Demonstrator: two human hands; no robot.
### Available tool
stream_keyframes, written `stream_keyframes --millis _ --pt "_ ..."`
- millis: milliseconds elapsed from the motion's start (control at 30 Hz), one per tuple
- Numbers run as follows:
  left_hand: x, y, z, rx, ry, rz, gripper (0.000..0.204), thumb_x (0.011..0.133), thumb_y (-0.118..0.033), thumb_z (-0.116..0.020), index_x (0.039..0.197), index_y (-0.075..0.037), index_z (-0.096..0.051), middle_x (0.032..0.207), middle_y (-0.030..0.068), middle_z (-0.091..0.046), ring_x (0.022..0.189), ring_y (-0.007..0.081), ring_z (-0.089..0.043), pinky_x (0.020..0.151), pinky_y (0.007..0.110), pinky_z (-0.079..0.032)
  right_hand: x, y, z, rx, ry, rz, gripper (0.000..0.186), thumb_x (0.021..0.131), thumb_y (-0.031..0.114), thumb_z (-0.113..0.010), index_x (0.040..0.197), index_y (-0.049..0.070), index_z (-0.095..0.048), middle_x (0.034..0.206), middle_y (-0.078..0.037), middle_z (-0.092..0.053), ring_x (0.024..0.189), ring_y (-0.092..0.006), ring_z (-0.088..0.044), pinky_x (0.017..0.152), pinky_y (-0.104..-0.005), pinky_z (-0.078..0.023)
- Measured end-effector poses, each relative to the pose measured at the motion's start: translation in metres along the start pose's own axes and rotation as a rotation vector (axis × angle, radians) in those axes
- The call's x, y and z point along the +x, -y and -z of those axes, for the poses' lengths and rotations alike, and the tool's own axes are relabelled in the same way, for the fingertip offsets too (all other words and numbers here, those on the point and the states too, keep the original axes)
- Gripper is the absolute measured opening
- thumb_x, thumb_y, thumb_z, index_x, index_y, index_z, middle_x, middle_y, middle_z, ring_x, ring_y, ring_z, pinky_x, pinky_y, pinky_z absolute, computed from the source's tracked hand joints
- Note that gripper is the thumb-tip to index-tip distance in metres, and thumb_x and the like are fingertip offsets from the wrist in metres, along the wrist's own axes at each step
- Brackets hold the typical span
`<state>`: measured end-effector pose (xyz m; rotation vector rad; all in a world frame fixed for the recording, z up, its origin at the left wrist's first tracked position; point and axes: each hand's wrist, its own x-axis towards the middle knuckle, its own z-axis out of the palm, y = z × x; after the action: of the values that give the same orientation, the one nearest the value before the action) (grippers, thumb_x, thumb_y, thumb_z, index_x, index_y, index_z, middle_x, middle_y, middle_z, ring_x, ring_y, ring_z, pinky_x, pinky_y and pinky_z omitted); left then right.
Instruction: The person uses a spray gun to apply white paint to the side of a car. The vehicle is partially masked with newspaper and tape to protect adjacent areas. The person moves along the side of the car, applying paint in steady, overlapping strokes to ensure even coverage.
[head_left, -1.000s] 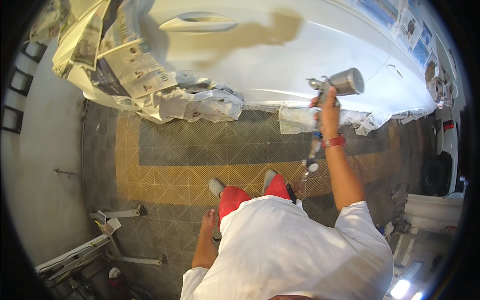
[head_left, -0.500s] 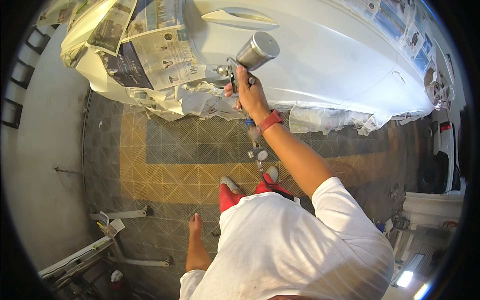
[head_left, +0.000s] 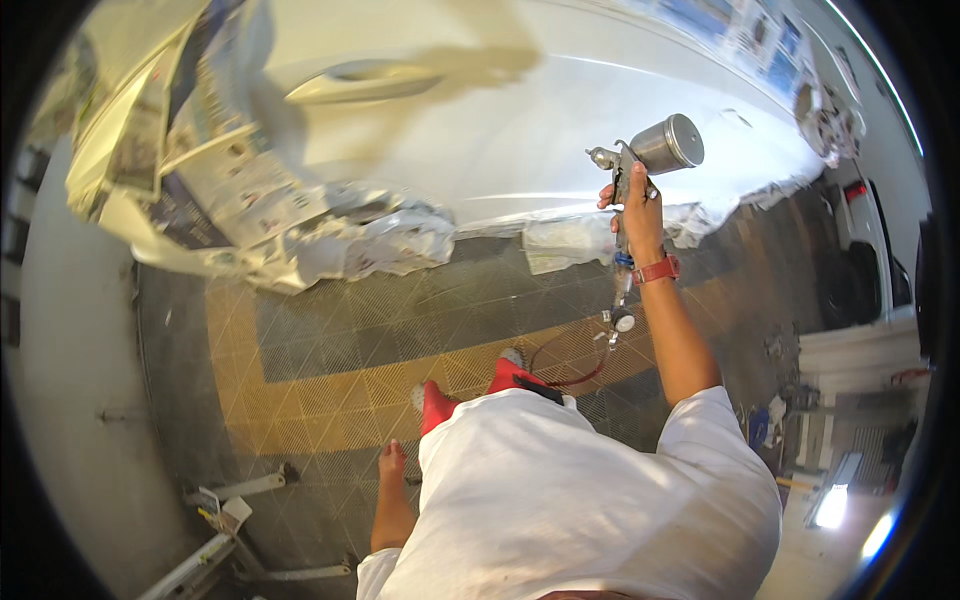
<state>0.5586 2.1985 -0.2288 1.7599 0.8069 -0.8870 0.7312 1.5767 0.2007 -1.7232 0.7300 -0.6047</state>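
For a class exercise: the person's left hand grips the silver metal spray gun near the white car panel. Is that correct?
The side is wrong: the head view shows the person's right hand gripping the silver metal spray gun near the white car panel.

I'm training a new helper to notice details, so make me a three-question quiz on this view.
1. Which hand grips the spray gun? A) the left B) the right C) both
2. True or false: the left hand is apart from the spray gun.
3. Fill in: the wristband is ____.

Key: 1. B, the right hand. 2. True. 3. Red.
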Motion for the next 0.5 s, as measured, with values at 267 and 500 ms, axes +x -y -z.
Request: stream_keyframes --millis 267,500 --pt "-0.015 -0.097 -0.069 0.074 0.016 -0.046 0.065 0.107 -0.046 -0.053 0.148 0.003 -0.048 0.139 0.0177 -0.062 0.121 0.0291 -0.064 0.102 0.042 -0.05 0.07 -0.039 0.186 -0.026 -0.291 -0.044 0.062 0.108 0.055 -0.04 0.099 -0.001 -0.065 0.075 -0.009 -0.071 0.063 -0.0168 -0.071 0.038 -0.026 -0.046" --pt "-0.001 -0.091 -0.107 0.21 0.085 -0.198 0.069 0.105 -0.049 -0.055 0.146 0.005 -0.049 0.125 0.0184 -0.07 0.112 0.028 -0.069 0.093 0.041 -0.053 0.143 -0.054 0.291 -0.066 -0.512 -0.063 0.07 0.104 0.062 -0.04 0.105 -0.003 -0.065 0.075 -0.01 -0.071 0.063 -0.0175 -0.071 0.04 -0.0287 -0.048"
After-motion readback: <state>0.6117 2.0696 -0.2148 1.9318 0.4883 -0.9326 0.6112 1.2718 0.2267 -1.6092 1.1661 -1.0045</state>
